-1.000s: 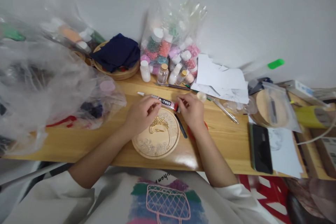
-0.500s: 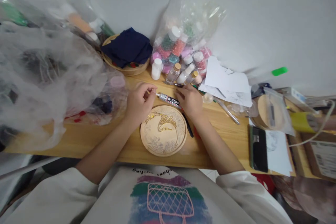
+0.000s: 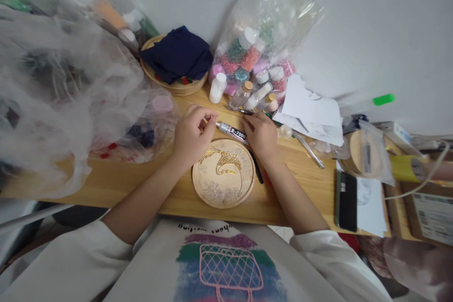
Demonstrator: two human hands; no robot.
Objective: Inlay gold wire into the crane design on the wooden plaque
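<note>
- Worktop (image 3: 318, 188): crowded; wide elbow swing could knock stuff.
- Round wooden board (image 3: 222, 183): flat, just below both hands; could catch drips if the tube leaks.
- Right hand (image 3: 262, 137): curled over tube's tail, grip hidden, can't tell; squeezing there could force contents out.
- Left hand (image 3: 194, 134): fingertips look pinched on nozzle; slip could jerk it.
- B-7000 tube (image 3: 235, 132): between hands, behind board; could twist if held unevenly.

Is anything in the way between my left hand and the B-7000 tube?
Nothing visible: your left hand has its fingertips right at the pale tip of the tube. The board lies nearer you, outside that gap.
</note>
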